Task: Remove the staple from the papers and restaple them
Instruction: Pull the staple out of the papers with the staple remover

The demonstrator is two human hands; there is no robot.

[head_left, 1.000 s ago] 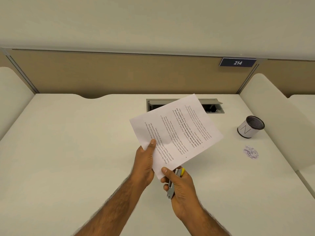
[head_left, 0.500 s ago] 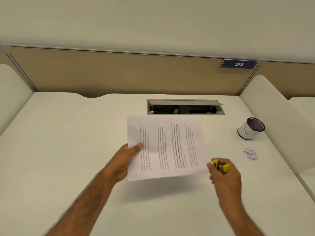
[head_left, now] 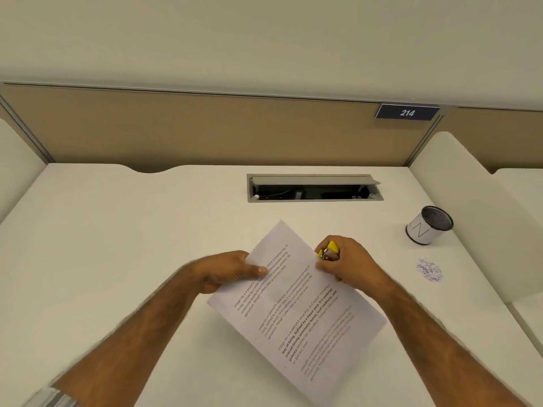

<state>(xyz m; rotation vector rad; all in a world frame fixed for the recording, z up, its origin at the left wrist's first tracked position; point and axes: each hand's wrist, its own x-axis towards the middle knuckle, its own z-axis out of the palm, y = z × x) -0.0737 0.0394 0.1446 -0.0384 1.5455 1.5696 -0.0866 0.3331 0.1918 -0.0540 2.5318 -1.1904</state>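
left hand (head_left: 232,270) pinches the papers' (head_left: 296,312) left edge, thumb on top | right hand (head_left: 349,264) grips a yellow staple remover (head_left: 329,252) at the papers' upper right edge | papers tilted above the table (head_left: 117,245) | mesh cup (head_left: 429,226) and paper scraps (head_left: 429,270) far right

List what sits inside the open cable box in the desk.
In the cable box, a dark cable and some small pale fittings show against a black interior. Its lid hides the back part.
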